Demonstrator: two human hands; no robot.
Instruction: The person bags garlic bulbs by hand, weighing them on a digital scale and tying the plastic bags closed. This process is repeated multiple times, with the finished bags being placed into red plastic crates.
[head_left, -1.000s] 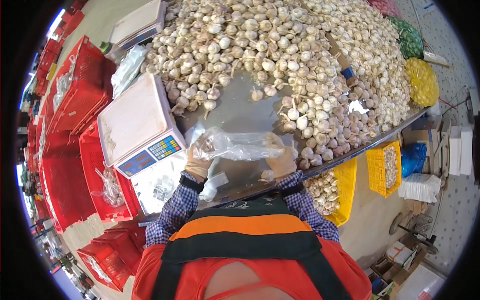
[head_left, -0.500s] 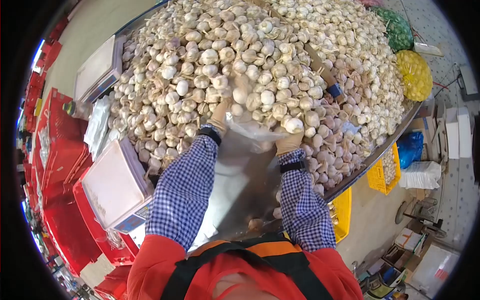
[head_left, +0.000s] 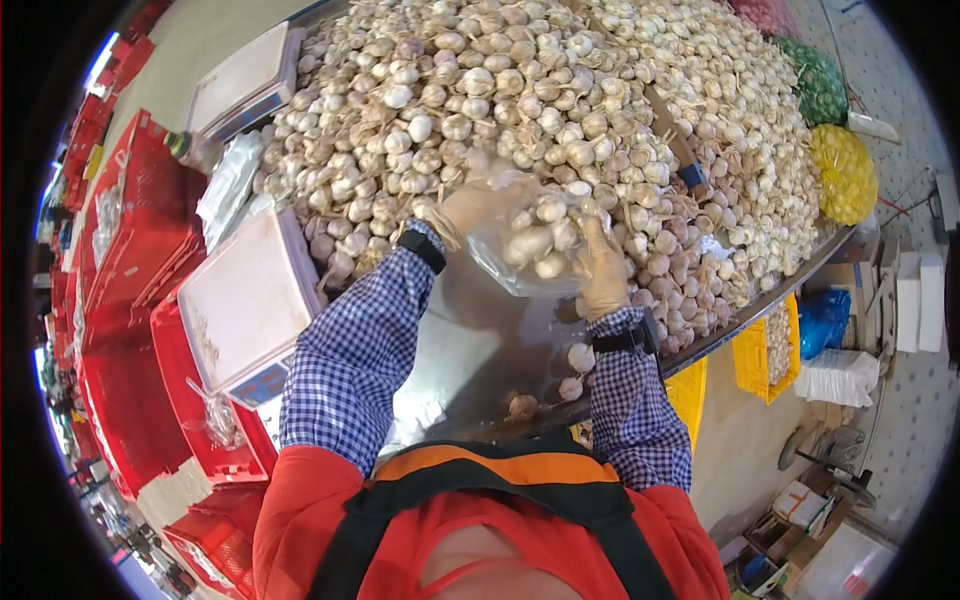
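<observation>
Since the earlier frame your clear plastic bag has taken in several garlic bulbs, and your left hand and right hand each stay clamped on its sides, apparently sharing its weight, against the garlic pile above the table.

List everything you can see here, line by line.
garlic: a large heap, white, across the table
table: one, steel, in front of the person
bag: one, clear, holding several bulbs, between both hands
loose bulbs: about three, white, near the table's near edge
scales: two, white, left of the heap
crates: several, red, far left
baskets: two, yellow, below the table's right edge
sacks: one yellow, one green, far right of the heap
left hand: gloved, beige, gripping the bag
right hand: gloved, beige, gripping the bag
</observation>
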